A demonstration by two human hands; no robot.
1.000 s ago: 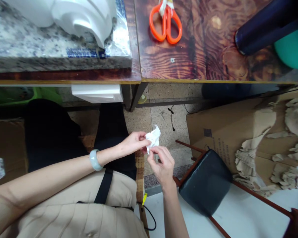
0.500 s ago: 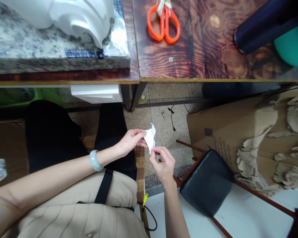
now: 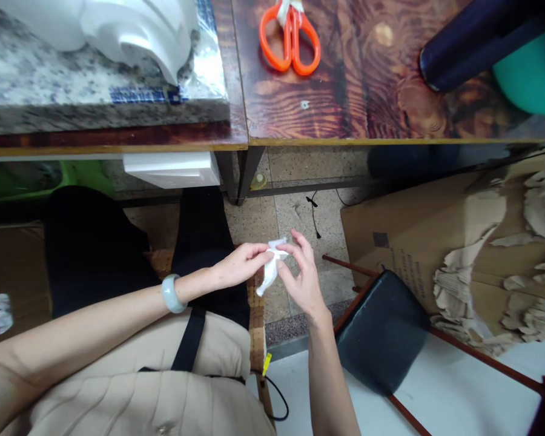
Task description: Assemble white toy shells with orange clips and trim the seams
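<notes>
- Left hand (image 3: 240, 265): the fingers and thumb clench a crumpled white tissue (image 3: 269, 272), pinching it in the air.
- Right hand (image 3: 302, 281): the fingers are spread and curved, close around the tissue's upper part; whether they grip it or only touch it, I cannot tell.
- The tissue sits between the 2 hands, above the person's lap, with 1 end drooping down and to the left.
- A pale green bangle (image 3: 171, 293) circles the left wrist.
- Wooden tabletop (image 3: 345, 109): orange-handled scissors (image 3: 291, 42) lie by the far edge, and a dark blue cylinder (image 3: 475, 51) lies at the right corner, beside a teal rounded object (image 3: 533, 75).
- A speckled granite slab (image 3: 72, 79) covers the left part of the table, with a white carved piece (image 3: 122, 24) at its far edge.
- Right of the hands, a chair with a black seat (image 3: 381, 330) stands just beside the right forearm, in front of a torn cardboard box (image 3: 390, 248).
</notes>
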